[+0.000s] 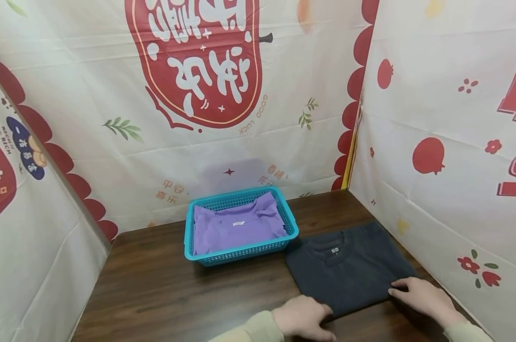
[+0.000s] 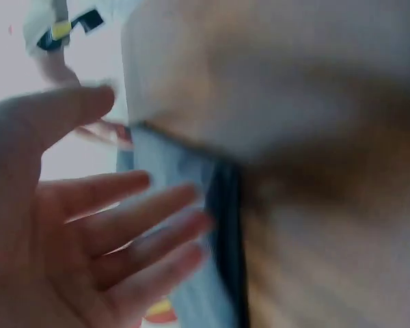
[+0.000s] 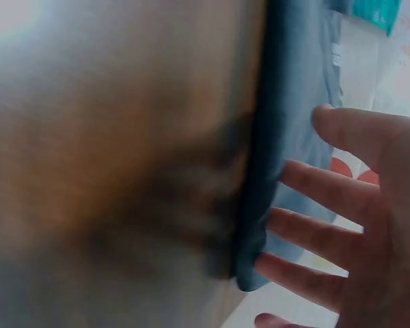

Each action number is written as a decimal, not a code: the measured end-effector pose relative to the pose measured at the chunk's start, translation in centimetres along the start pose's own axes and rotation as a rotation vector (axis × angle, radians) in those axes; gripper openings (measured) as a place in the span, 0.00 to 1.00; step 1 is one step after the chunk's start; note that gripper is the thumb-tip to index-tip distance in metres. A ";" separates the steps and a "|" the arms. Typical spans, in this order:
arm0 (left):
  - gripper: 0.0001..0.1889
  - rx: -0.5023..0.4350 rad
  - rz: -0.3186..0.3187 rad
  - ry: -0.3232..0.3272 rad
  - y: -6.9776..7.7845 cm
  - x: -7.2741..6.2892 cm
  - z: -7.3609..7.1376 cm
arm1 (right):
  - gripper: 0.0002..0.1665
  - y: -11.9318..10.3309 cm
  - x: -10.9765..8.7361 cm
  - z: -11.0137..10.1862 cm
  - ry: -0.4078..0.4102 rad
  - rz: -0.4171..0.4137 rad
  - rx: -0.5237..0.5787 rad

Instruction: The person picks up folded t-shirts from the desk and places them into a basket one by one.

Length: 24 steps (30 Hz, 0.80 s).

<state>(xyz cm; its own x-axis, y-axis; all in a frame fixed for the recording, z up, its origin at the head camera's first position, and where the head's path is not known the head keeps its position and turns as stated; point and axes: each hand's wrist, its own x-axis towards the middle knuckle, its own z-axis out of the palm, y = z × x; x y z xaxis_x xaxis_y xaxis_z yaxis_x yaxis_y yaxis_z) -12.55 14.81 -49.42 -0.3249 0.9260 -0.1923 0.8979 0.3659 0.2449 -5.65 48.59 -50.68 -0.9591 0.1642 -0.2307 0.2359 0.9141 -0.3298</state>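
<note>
A dark navy T-shirt (image 1: pixel 352 270), folded into a flat rectangle with its collar toward the back, lies on the right side of the table. By its front left corner is my left hand (image 1: pixel 302 317), fingers spread; the left wrist view shows nothing in its palm. My right hand (image 1: pixel 425 297) is at the front right corner of the shirt. In the right wrist view its straight fingers (image 3: pixel 321 232) reach to the folded edge, with the thumb apart. Behind the shirt stands a turquoise basket (image 1: pixel 241 251) holding a folded purple garment (image 1: pixel 241 228).
The dark wooden table (image 1: pixel 155 285) runs up to printed white cloth hangings at the back (image 1: pixel 91 142), left and right. The right hanging (image 1: pixel 412 213) stands close to the shirt and my right hand. The basket's front right corner is close to the shirt's left back corner.
</note>
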 end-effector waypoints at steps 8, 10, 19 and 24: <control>0.27 0.051 -0.192 0.210 -3.1 3.8 -1.0 | 0.46 1.2 3.8 -2.1 0.308 -0.025 0.048; 0.30 0.054 -0.259 0.162 -3.5 4.7 -0.6 | 0.50 1.6 5.0 -2.0 0.291 -0.010 0.085; 0.27 0.057 -0.347 0.017 -4.0 6.0 0.4 | 0.50 2.8 8.7 -1.7 0.133 0.071 0.180; 0.26 0.081 -0.348 0.023 -3.8 5.7 0.6 | 0.49 2.5 9.0 -1.9 0.124 0.074 0.149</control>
<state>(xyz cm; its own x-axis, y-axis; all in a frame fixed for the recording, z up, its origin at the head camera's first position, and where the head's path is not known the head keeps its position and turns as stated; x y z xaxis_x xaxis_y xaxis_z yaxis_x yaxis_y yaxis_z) -17.62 18.62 -52.06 -0.6212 0.7494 -0.2292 0.7527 0.6520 0.0918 -14.00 53.04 -51.86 -0.9479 0.2822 -0.1480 0.3186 0.8345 -0.4496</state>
